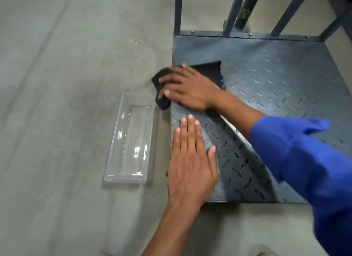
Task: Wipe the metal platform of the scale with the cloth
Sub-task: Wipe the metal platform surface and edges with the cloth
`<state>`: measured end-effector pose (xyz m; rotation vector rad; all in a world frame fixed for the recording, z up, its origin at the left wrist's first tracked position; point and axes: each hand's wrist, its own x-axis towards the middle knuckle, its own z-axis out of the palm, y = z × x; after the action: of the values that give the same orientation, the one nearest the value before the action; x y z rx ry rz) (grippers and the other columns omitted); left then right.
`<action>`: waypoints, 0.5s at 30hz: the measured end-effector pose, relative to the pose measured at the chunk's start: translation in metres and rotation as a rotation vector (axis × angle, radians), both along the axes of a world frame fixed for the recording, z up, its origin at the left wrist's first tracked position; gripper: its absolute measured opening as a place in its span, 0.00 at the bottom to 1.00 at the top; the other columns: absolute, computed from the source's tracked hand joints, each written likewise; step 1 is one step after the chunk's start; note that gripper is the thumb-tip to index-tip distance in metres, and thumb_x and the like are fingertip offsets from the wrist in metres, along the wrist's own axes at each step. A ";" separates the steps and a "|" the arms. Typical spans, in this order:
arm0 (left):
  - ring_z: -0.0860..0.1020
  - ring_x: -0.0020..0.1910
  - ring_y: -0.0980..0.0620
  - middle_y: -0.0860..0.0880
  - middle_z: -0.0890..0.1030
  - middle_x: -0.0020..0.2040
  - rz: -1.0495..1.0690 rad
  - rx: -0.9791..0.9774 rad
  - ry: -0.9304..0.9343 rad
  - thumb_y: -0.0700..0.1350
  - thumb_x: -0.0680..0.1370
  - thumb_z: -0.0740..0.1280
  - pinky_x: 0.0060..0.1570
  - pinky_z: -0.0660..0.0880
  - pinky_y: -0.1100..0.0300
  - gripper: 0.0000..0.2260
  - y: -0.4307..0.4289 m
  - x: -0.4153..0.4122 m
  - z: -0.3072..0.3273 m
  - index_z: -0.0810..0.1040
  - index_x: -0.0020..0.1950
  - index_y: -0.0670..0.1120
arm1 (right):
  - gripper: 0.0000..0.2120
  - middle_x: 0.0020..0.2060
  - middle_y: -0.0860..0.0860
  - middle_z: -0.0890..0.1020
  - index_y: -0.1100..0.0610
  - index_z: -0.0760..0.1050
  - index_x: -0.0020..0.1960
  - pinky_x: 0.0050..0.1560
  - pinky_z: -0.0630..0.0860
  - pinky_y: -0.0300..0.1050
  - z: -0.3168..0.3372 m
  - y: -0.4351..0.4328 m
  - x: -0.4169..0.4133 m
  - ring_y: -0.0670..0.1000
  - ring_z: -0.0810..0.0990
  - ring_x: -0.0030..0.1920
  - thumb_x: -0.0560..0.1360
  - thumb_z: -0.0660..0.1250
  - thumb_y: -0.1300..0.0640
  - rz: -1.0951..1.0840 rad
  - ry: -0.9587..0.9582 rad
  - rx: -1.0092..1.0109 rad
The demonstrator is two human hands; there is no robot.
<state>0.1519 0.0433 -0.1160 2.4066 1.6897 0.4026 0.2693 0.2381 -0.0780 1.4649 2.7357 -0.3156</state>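
- right hand (190, 88) flat on the cloth (208, 70), palm down, fingers spread, pressing rather than pinching; blue sleeve (304, 160) reaching in from the lower right.
- cloth black, pinned at the platform's left edge, about midway along it; one fold hanging past the edge toward the floor (57, 103), the far corner lying up on the metal.
- left hand (190, 160) empty, opened flat, palm resting on the platform's near-left corner, apparently as a brace.
- platform (276, 80) grey checker plate, roughly square, with most of its bare face stretching right of and beyond the cloth; dark uprights (178, 10) bolted along the far edge.
- key relation: unwiped-looking metal lies mainly to the right of the pressing hand, so the likely next stroke runs rightward, back across the plate; right hand already on the cloth, left hand just beside it on the near side.
- risk, as a judgement: overhanging fold could slip off the edge or bunch under the palm on the raised tread.
- clear tray (131, 139) empty on the floor just left of the platform, long axis running near to far, apart from both hands.
- no brand, label or readable writing anywhere; a small dark mark at the platform's left rim too small to make out.
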 end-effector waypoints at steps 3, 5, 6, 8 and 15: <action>0.44 0.88 0.43 0.38 0.47 0.88 0.007 -0.006 0.000 0.55 0.88 0.49 0.87 0.47 0.45 0.32 -0.009 -0.002 -0.002 0.50 0.87 0.37 | 0.20 0.82 0.37 0.61 0.30 0.68 0.75 0.84 0.39 0.52 0.004 -0.014 0.012 0.46 0.46 0.85 0.88 0.46 0.37 0.091 0.040 -0.036; 0.45 0.88 0.43 0.39 0.47 0.88 0.006 -0.006 -0.006 0.55 0.88 0.49 0.87 0.47 0.45 0.32 -0.010 -0.003 -0.003 0.50 0.87 0.37 | 0.20 0.84 0.38 0.57 0.29 0.65 0.76 0.84 0.41 0.56 0.011 0.012 0.018 0.47 0.46 0.85 0.87 0.46 0.36 -0.043 0.058 -0.041; 0.45 0.88 0.43 0.39 0.47 0.88 0.000 -0.008 -0.010 0.55 0.88 0.49 0.87 0.48 0.45 0.32 -0.009 -0.004 -0.003 0.50 0.87 0.37 | 0.21 0.84 0.39 0.55 0.29 0.64 0.77 0.84 0.42 0.59 0.014 0.022 0.019 0.48 0.45 0.85 0.87 0.46 0.36 -0.135 0.064 -0.035; 0.45 0.88 0.44 0.40 0.48 0.88 -0.017 -0.023 -0.026 0.55 0.88 0.49 0.87 0.47 0.46 0.32 -0.009 -0.007 -0.004 0.51 0.87 0.38 | 0.21 0.85 0.40 0.52 0.28 0.62 0.77 0.84 0.42 0.60 0.013 0.015 0.014 0.49 0.44 0.86 0.86 0.44 0.36 -0.209 0.066 -0.023; 0.46 0.88 0.48 0.43 0.51 0.89 -0.131 -0.071 -0.146 0.55 0.87 0.49 0.87 0.45 0.51 0.31 0.010 -0.039 0.002 0.54 0.87 0.40 | 0.22 0.85 0.38 0.53 0.27 0.54 0.80 0.84 0.41 0.57 0.005 -0.041 0.048 0.49 0.46 0.86 0.87 0.45 0.35 -0.322 0.112 -0.015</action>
<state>0.1127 0.0530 -0.1139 2.3575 1.4520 0.4768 0.3175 0.1972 -0.0726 1.9402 2.5618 -0.4353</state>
